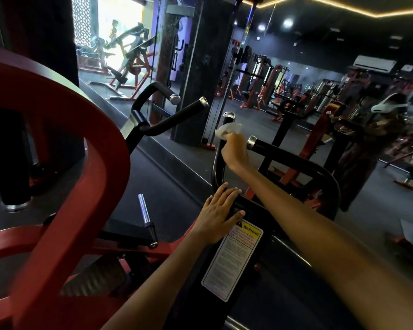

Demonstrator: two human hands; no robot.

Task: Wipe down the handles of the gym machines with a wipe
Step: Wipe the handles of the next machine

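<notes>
Your right hand [235, 151] is curled around a crumpled white paper wipe [228, 130], pressing it against the upright black handle with a chrome end cap [228, 120] on the machine ahead of you. The wipe bunches out above your fist, just below the cap. Your left hand [218, 215] lies flat, fingers straight and together, on the black frame [296, 163] lower down, beside a white warning label with a yellow band [234, 258]. A second black handle with a chrome cap [267, 145] juts out just right of your fist.

The wipe looks thin, soft and very light; it will likely tear or slide out if held loosely, so wrap it fully round the grip under your palm. The handle seems rigid and smooth, possibly slippery.
</notes>
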